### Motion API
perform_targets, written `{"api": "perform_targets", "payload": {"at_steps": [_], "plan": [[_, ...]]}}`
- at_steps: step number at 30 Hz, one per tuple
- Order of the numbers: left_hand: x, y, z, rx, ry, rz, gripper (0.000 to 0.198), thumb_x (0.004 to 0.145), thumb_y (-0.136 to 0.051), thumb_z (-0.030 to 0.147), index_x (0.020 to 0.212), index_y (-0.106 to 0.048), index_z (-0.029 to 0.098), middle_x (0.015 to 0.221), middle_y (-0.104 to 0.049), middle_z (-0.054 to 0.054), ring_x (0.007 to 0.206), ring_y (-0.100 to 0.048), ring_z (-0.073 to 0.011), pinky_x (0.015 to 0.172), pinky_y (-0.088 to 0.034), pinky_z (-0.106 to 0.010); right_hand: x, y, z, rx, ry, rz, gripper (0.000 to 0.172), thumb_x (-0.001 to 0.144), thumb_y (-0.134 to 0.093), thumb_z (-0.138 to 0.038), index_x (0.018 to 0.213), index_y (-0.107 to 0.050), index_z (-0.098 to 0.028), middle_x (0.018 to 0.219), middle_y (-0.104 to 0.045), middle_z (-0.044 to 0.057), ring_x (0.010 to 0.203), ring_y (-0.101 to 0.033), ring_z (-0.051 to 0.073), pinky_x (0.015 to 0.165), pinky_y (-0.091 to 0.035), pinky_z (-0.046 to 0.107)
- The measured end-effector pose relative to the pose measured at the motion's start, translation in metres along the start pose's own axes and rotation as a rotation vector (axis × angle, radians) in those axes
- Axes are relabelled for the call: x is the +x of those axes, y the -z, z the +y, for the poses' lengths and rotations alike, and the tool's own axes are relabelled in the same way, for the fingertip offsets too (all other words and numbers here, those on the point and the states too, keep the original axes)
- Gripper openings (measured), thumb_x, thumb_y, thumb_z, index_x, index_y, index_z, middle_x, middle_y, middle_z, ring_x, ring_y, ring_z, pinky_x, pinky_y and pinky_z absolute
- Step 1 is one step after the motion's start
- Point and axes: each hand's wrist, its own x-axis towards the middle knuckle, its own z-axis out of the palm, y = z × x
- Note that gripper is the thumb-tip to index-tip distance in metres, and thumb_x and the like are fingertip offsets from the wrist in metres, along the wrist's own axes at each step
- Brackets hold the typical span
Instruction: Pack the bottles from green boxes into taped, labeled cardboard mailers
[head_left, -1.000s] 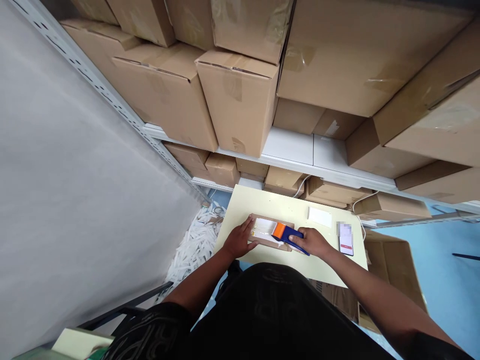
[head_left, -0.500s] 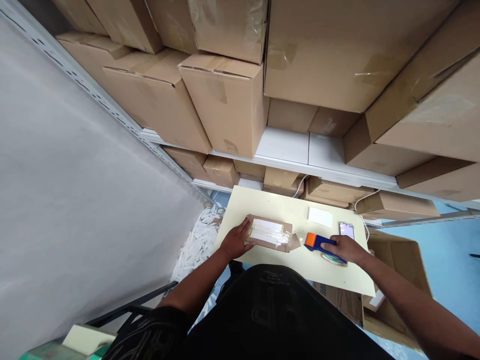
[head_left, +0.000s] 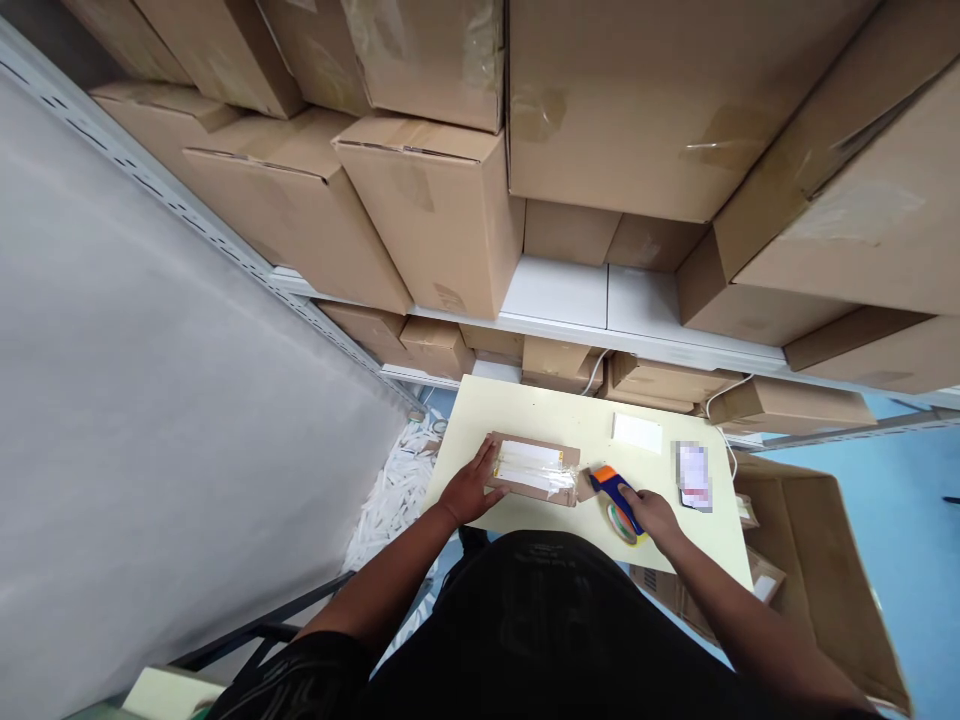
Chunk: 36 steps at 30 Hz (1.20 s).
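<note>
A small cardboard box (head_left: pixel 538 495) lies on the cream table (head_left: pixel 472 412), with a white label (head_left: pixel 527 462) and shiny clear tape across its top. My left hand (head_left: pixel 466 490) grips its left end, fingers along the end and thumb on the near side. In my right hand (head_left: pixel 654 518) is a blue and orange tape dispenser (head_left: pixel 619 498), fingers closed round its handle. Its orange head points toward the box's right end, close to a loose cardboard flap. The tape roll shows beneath the handle.
A white card stack (head_left: pixel 637 432) and a phone (head_left: pixel 694 475) lie farther back on the table. Shelves of cardboard boxes (head_left: pixel 427 220) rise behind it. A large open carton (head_left: pixel 810 560) stands at the right; shredded paper (head_left: pixel 386 500) covers the floor at left.
My right hand has brought the tape dispenser leftward, closer to the box, and tilted it more steeply. The phone is now uncovered. My left hand stays on the box.
</note>
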Motion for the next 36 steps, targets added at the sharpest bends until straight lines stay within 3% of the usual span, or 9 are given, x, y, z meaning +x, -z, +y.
{"api": "perform_targets", "payload": {"at_steps": [5,10,13,17,20,23,28,31,36], "plan": [[-0.008,-0.011,0.007,-0.276,0.224,0.07,0.112,0.088,-0.071,0.052,0.167,0.003,0.023,0.173,-0.011,-0.016,0.157,-0.023,-0.0323,0.124,-0.032,-0.047,-0.006,-0.022,-0.002,-0.363,0.238,0.354,0.049,0.102,-0.038,-0.052,0.113,-0.065,-0.013,0.099,-0.075,0.018,0.091,-0.069,0.032,0.086,-0.045,0.043],[-0.013,-0.014,0.007,-0.529,0.308,0.044,0.126,0.078,-0.08,0.053,0.166,0.004,0.021,0.171,-0.017,-0.019,0.152,-0.037,-0.0315,0.123,-0.034,-0.046,0.002,-0.043,-0.009,-0.472,0.282,0.399,0.038,0.097,-0.049,-0.039,0.119,-0.066,-0.013,0.115,-0.07,0.024,0.112,-0.063,0.038,0.093,-0.043,0.049],[-0.014,-0.014,0.003,-0.628,0.324,0.037,0.123,0.074,-0.082,0.05,0.166,-0.006,0.021,0.169,-0.025,-0.019,0.148,-0.042,-0.0317,0.12,-0.038,-0.047,-0.003,-0.051,-0.004,-0.374,0.361,0.466,0.051,0.089,-0.057,-0.034,0.136,-0.058,-0.013,0.135,-0.06,0.025,0.129,-0.053,0.042,0.104,-0.04,0.054],[-0.012,-0.015,0.008,-0.701,0.316,0.059,0.093,0.079,-0.072,0.041,0.159,-0.031,0.018,0.157,-0.049,-0.016,0.142,-0.05,-0.0307,0.116,-0.042,-0.048,-0.011,-0.065,-0.009,-0.085,0.637,0.196,0.076,0.081,-0.059,-0.03,0.154,-0.041,-0.018,0.154,-0.048,0.016,0.143,-0.044,0.033,0.117,-0.036,0.047],[-0.007,-0.014,0.019,-0.681,0.306,0.098,0.08,0.083,-0.065,0.039,0.155,-0.04,0.016,0.151,-0.055,-0.015,0.137,-0.055,-0.0289,0.113,-0.045,-0.046,-0.015,-0.069,-0.032,0.118,0.728,-0.005,0.077,0.083,-0.058,-0.034,0.156,-0.037,-0.02,0.154,-0.05,0.013,0.138,-0.051,0.029,0.114,-0.041,0.043],[0.0,-0.008,0.03,-0.548,0.361,0.132,0.069,0.088,-0.061,0.046,0.149,-0.048,0.017,0.143,-0.063,-0.014,0.125,-0.063,-0.028,0.104,-0.052,-0.043,-0.021,-0.056,-0.062,0.232,0.673,-0.019,0.062,0.093,-0.051,-0.046,0.149,-0.045,-0.019,0.138,-0.062,0.014,0.115,-0.065,0.026,0.1,-0.05,0.039],[0.024,0.008,0.032,-0.306,0.5,0.15,0.058,0.096,-0.046,0.063,0.117,-0.071,0.016,0.113,-0.075,-0.013,0.1,-0.071,-0.0283,0.087,-0.054,-0.039,-0.023,-0.029,-0.102,0.162,0.522,0.023,0.047,0.1,-0.041,-0.057,0.111,-0.066,-0.019,0.11,-0.073,0.012,0.098,-0.068,0.025,0.085,-0.049,0.033],[0.042,0.011,0.023,-0.158,0.592,0.105,0.062,0.097,-0.039,0.068,0.099,-0.073,0.016,0.099,-0.076,-0.015,0.096,-0.072,-0.0315,0.082,-0.052,-0.039,-0.014,-0.032,-0.12,0.114,0.404,0.022,0.052,0.1,-0.037,-0.06,0.098,-0.067,-0.018,0.101,-0.075,0.014,0.093,-0.069,0.027,0.08,-0.048,0.034],[0.063,0.008,0.003,-0.106,0.607,-0.012,0.061,0.099,-0.037,0.067,0.103,-0.071,0.016,0.105,-0.077,-0.018,0.104,-0.071,-0.0341,0.084,-0.052,-0.04,-0.004,-0.049,-0.133,0.129,0.318,0.047,0.05,0.1,-0.039,-0.057,0.098,-0.068,-0.016,0.095,-0.074,0.015,0.091,-0.069,0.028,0.078,-0.047,0.034]]}}
